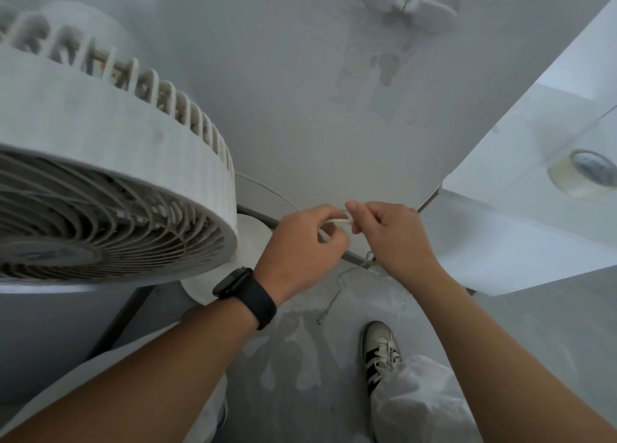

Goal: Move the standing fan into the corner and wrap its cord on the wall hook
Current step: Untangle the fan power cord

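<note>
A white standing fan (pixel 110 182) fills the left of the view, its grille tilted toward me, its round base (pixel 247 239) on the floor by the wall. In front of the wall, my left hand (pixel 300 249) and my right hand (pixel 397 235) both pinch a short loop of white cord (pixel 340 220) between them. A thin length of the cord (pixel 334 295) hangs below my hands down to the floor. The white wall hook (pixel 407 0) sits high on the wall, well above both hands.
A white panel (pixel 521 148) leans out from the right, with a roll of clear tape (pixel 584 177) on it. My shoe (pixel 380 352) stands on the grey floor below. A dark bar (pixel 123 312) runs under the fan head.
</note>
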`<action>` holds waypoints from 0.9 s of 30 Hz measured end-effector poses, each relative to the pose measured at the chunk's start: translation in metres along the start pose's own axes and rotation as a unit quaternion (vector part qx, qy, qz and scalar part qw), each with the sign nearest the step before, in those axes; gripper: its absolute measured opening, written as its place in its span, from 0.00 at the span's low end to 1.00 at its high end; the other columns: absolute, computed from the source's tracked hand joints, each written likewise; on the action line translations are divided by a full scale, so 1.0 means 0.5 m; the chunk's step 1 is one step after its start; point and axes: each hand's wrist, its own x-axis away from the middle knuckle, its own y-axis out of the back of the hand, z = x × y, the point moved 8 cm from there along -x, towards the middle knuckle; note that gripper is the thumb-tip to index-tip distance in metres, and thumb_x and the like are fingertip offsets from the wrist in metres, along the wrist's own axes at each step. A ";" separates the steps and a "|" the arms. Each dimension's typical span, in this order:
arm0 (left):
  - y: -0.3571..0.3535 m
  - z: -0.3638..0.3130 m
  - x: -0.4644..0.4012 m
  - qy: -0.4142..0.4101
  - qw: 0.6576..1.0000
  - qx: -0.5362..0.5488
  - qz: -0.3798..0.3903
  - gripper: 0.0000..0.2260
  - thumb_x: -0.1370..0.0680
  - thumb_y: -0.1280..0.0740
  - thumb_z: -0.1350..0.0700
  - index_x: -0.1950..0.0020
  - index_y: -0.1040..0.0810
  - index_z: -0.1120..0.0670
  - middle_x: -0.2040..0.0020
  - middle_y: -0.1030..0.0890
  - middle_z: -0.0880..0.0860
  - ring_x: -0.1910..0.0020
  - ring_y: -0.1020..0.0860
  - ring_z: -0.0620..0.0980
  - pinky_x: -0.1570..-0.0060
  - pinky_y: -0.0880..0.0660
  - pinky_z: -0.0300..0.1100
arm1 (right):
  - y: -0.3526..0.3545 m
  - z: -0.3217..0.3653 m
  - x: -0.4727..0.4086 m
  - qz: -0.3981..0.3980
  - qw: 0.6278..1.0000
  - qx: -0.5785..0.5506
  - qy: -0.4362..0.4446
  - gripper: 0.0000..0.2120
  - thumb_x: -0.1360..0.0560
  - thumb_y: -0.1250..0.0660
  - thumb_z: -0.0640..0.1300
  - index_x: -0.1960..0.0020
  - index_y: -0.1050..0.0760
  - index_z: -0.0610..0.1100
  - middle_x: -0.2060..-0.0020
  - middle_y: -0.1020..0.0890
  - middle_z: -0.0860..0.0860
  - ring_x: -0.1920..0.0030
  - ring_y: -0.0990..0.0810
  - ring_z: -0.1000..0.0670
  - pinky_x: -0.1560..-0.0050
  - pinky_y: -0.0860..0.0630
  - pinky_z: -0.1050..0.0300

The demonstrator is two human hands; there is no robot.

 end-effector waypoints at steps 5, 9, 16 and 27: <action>0.007 -0.006 -0.002 -0.019 1.000 0.020 -0.016 0.14 0.14 0.37 0.50 0.59 0.23 0.48 0.67 0.20 0.38 0.64 0.21 0.39 0.63 0.30 0.37 | -0.005 0.002 0.010 0.024 0.998 -0.059 -0.016 0.22 0.17 0.38 0.58 0.60 0.17 0.45 0.82 0.30 0.58 0.78 0.31 0.57 0.72 0.36 0.68; 0.041 0.002 -0.013 0.034 0.978 0.174 -0.113 0.15 0.13 0.41 0.52 0.57 0.25 0.53 0.66 0.25 0.42 0.67 0.29 0.42 0.63 0.31 0.37 | 0.026 0.001 0.010 0.000 0.993 -0.113 -0.043 0.25 0.17 0.40 0.60 0.64 0.18 0.47 0.77 0.33 0.49 0.79 0.35 0.55 0.74 0.35 0.66; 0.078 -0.039 0.005 -0.068 0.981 0.047 -0.174 0.10 0.20 0.42 0.61 0.53 0.20 0.54 0.60 0.18 0.48 0.67 0.26 0.43 0.66 0.32 0.35 | 0.035 -0.033 0.001 -0.043 0.991 -0.075 -0.098 0.27 0.16 0.40 0.58 0.67 0.24 0.42 0.82 0.31 0.55 0.80 0.34 0.55 0.69 0.34 0.57; -0.009 -0.035 0.007 -0.084 0.995 -0.053 -0.009 0.16 0.15 0.38 0.46 0.59 0.22 0.51 0.69 0.25 0.44 0.67 0.26 0.41 0.65 0.29 0.44 | -0.008 -0.009 0.010 0.009 0.995 -0.086 -0.057 0.26 0.17 0.40 0.60 0.70 0.26 0.49 0.79 0.33 0.55 0.77 0.36 0.56 0.74 0.37 0.66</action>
